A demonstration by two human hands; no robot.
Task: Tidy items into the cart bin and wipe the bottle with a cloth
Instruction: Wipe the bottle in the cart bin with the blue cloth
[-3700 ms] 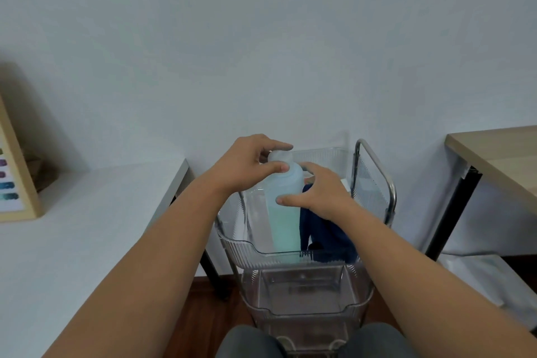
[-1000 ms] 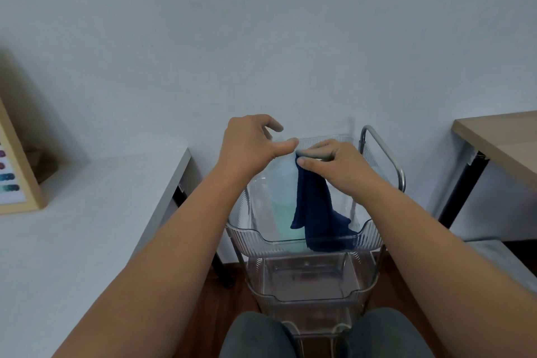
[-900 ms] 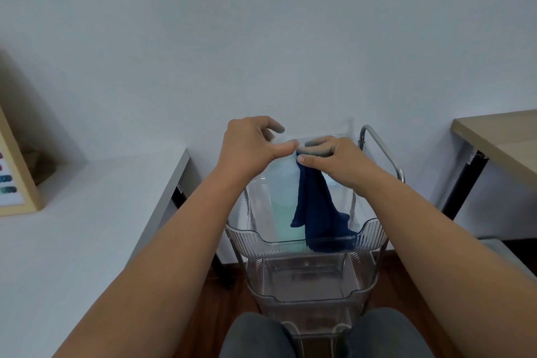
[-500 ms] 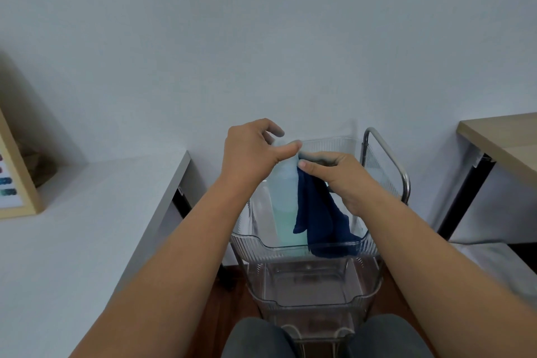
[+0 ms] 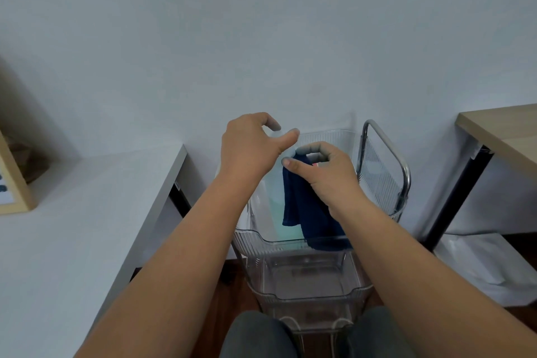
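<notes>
Right hand (image 5: 328, 174) pinching cloth (image 5: 305, 206), left hand (image 5: 250, 148) cupped

No words, numbers or brand marks can be read anywhere. The framed board (image 5: 11, 180) leaning at the left edge of the white desk (image 5: 72, 241) shows only a couple of dark blue blots on its white face, too cut off and blurred to tell as lettering. A tiny tag (image 5: 177, 185) under the desk's edge is too small to read.

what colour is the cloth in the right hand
Dark navy blue cloth, seen best in the head view.
</notes>
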